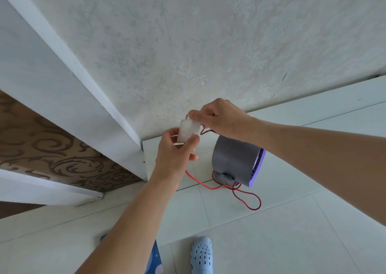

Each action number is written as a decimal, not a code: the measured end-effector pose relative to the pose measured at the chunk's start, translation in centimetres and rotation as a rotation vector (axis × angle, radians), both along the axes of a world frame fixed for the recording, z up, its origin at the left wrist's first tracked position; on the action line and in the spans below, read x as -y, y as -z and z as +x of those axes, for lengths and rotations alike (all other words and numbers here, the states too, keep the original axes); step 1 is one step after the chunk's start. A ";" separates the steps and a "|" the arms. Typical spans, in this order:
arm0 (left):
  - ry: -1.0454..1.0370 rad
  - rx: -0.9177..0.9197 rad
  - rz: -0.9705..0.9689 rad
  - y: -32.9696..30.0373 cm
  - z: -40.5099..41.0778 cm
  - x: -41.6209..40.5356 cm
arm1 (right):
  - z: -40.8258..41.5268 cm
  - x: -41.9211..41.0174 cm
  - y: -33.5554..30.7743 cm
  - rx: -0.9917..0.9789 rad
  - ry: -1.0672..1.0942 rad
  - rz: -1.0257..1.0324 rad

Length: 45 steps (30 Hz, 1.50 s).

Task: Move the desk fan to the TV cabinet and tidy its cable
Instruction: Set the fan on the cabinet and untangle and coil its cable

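A small grey desk fan [236, 160] with a purple front rim stands on the white surface [292, 169] below the wall, its face turned to the right. Its red cable [246, 198] loops on the surface in front of it and runs up to my hands. My left hand [175, 154] grips a white plug adapter [188, 132], metal prongs pointing up. My right hand [219, 117] pinches the red cable right beside the adapter, above the fan.
A patterned pale wall [208, 43] rises behind the fan. A white frame [83, 89] runs diagonally on the left, with brown patterned fabric [52, 148] beyond it. A light-blue clog [201, 255] shows at the bottom edge.
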<state>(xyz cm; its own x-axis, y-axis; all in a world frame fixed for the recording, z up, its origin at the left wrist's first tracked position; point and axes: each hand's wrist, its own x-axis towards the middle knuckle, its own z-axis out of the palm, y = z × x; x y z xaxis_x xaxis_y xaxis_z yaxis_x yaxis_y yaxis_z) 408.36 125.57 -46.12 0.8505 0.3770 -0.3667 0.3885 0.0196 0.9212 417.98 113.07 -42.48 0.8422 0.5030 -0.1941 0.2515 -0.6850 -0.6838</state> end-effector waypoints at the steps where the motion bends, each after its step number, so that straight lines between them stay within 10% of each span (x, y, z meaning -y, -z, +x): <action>1: 0.010 0.018 -0.011 -0.5 -0.3 0.4 | -0.4 0.0 -0.3 -0.017 -0.007 0.009; 26: 0.267 0.027 -0.127 -4.0 -9.9 4.8 | -12.5 6.4 -2.3 -0.421 0.226 0.475; 37: 0.073 -0.158 -0.225 2.3 -13.0 3.9 | -18.8 7.6 6.7 -0.640 0.574 0.402; 45: 0.178 -0.233 -0.148 6.6 -12.5 3.5 | -17.1 7.9 14.4 -0.708 1.224 0.551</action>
<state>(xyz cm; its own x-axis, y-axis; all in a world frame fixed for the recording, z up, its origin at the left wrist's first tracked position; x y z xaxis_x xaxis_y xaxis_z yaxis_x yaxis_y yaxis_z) 395.84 122.04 -52.69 0.7850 0.1582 -0.5990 0.5979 0.0597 0.7993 400.89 105.20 -56.87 0.5991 -0.2730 -0.7527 -0.7459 0.1513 -0.6486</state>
